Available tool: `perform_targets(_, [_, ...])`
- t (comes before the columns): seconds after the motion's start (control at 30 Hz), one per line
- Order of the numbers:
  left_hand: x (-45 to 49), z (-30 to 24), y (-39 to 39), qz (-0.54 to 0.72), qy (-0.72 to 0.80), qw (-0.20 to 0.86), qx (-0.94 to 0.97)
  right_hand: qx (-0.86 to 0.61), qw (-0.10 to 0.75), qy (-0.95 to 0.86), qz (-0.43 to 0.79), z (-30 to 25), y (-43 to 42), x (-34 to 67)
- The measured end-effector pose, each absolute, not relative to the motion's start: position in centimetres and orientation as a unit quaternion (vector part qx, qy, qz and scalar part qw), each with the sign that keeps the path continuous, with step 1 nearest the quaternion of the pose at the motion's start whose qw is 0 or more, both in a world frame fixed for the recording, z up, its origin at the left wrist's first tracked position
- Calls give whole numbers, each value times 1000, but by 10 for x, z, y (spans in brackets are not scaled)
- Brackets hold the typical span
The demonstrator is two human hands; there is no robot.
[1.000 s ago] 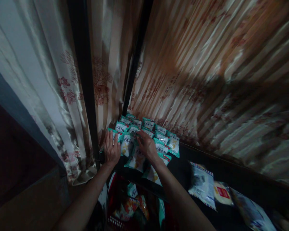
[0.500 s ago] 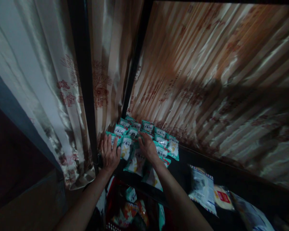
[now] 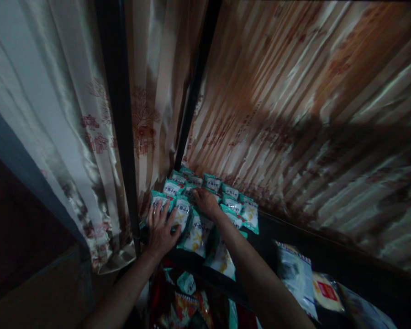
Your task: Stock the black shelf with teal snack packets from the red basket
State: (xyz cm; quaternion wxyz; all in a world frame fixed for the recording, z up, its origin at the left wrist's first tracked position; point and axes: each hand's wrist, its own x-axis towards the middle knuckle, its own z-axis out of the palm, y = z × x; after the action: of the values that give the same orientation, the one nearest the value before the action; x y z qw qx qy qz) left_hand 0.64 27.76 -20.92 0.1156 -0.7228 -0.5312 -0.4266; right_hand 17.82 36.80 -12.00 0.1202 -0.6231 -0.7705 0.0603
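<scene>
Teal-and-white snack bags stand and lean in rows on a dark shelf (image 3: 267, 237). My left hand (image 3: 161, 228) rests on the front-left snack bag (image 3: 158, 198), its fingers spread and a ring on one of them. Among the middle rows, my right hand (image 3: 206, 202) has its fingers curled at the top of a snack bag (image 3: 189, 191), which they partly cover. Directly in front of my hands leans another teal snack bag (image 3: 196, 233). One more front snack bag (image 3: 221, 260) lies partly under my right forearm.
Below the shelf edge is a red basket (image 3: 157, 292) holding an orange packet (image 3: 187, 307) and teal bags. A clear-and-blue package (image 3: 296, 274) and a round pale item in wrap (image 3: 327, 292) lie to the right. Dark posts (image 3: 118, 114) and pleated curtains (image 3: 277, 91) enclose the shelf.
My left hand has shifted slightly right, further over the front bags. My right hand has drawn slightly left and its fingers have curled in. The view has shifted slightly.
</scene>
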Motion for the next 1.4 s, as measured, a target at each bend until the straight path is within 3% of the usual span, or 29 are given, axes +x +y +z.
perform_targets(0.33, [9, -211, 283, -433, -535, 115, -716, -631, 162, -752, 95, -123, 368, 175])
perform_targets(0.57, [6, -216, 282, -427, -536, 105, -721, -595, 404, -694, 20, -125, 331, 173])
perform_targets(0.67, [3, -216, 279, -434, -544, 89, -713, -608, 468, -641, 7, -138, 287, 160])
perform_targets(0.9, [-5, -216, 272, -466, -578, 71, -666, -645, 448, -619, -8, -183, 216, 125])
perform_targets(1.4, [-8, -231, 279, -501, -579, 40, -641, -681, 410, -604, -60, -221, 223, 116])
